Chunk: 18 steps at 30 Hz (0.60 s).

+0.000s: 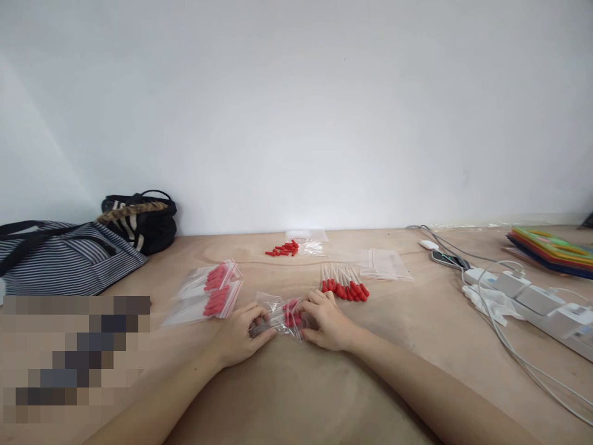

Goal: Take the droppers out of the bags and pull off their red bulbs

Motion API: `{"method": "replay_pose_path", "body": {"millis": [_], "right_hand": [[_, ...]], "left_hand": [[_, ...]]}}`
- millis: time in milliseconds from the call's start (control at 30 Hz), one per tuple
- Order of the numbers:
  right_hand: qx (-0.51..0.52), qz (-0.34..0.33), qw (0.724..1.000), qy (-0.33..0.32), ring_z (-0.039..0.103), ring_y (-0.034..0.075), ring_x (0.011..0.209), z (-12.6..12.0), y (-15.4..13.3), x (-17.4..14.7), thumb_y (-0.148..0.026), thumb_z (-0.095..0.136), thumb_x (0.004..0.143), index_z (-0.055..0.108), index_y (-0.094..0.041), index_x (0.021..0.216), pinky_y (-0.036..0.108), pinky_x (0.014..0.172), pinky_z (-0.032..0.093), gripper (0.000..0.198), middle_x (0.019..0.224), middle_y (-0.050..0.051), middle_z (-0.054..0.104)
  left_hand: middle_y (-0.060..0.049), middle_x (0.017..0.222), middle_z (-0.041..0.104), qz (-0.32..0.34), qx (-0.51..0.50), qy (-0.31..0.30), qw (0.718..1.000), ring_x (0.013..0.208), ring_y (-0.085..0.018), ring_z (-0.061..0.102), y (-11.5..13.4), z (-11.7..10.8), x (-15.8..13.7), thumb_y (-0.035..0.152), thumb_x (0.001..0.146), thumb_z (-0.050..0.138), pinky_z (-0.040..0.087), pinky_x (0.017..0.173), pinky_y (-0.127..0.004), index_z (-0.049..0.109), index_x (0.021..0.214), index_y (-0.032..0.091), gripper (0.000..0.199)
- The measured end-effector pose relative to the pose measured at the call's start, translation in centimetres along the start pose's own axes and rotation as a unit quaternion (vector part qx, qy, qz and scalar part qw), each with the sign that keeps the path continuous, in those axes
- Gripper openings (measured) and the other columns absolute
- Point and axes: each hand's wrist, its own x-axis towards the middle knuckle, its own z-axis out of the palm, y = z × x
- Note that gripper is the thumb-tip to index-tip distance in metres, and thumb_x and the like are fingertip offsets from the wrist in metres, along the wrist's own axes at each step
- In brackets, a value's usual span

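Note:
Between my hands a clear zip bag [277, 316] lies low on the table, with red-tipped pieces inside its right part. My left hand [244, 335] grips the bag's left side with curled fingers. On the other side, my right hand [328, 322] pinches the bag's right end, by the red pieces. Just beyond my right hand lies a row of pale sticks with red tips [343, 288]. To the left of my left hand, two filled zip bags [217, 300] lie flat, overlapping, with red ends toward the right.
Loose red pieces [283, 249] lie near the wall beside a clear bag [309, 237]. Flat zip bags [386, 264] sit at right of the sticks. A power strip [532, 303] with cables, coloured sheets [553, 250], a striped bag [74, 256] and a black bag [155, 222] stand farther out.

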Motion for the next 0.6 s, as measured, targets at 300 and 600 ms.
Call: {"method": "replay_pose_path", "body": {"millis": [300, 600], "right_hand": [[-0.019, 0.007, 1.000, 0.018, 0.046, 0.018, 0.096, 0.20, 0.18, 0.04, -0.021, 0.061, 0.071, 0.050, -0.023, 0.106, 0.030, 0.073, 0.022, 0.037, 0.104, 0.002, 0.058], [-0.068, 0.117, 0.990, 0.027, 0.046, 0.018, 0.086, -0.20, -0.53, 0.42, -0.037, 0.063, 0.069, 0.062, -0.025, 0.081, 0.033, 0.073, 0.019, 0.017, 0.085, 0.000, 0.060]], "left_hand": [[0.000, 0.065, 0.055, 0.070, 0.022, 0.029, 0.997, 0.057, -0.012, 0.050, -0.77, 0.33, -0.10, 0.033, 0.081, 0.047, 0.039, 0.054, -0.023, 0.057, 0.073, 0.018, 0.019], [-0.001, 0.069, 0.058, 0.074, 0.008, 0.002, 0.997, 0.061, -0.013, 0.052, -0.53, 0.17, -0.09, 0.032, 0.083, 0.044, 0.039, 0.057, -0.023, 0.058, 0.075, 0.018, 0.021]]}}
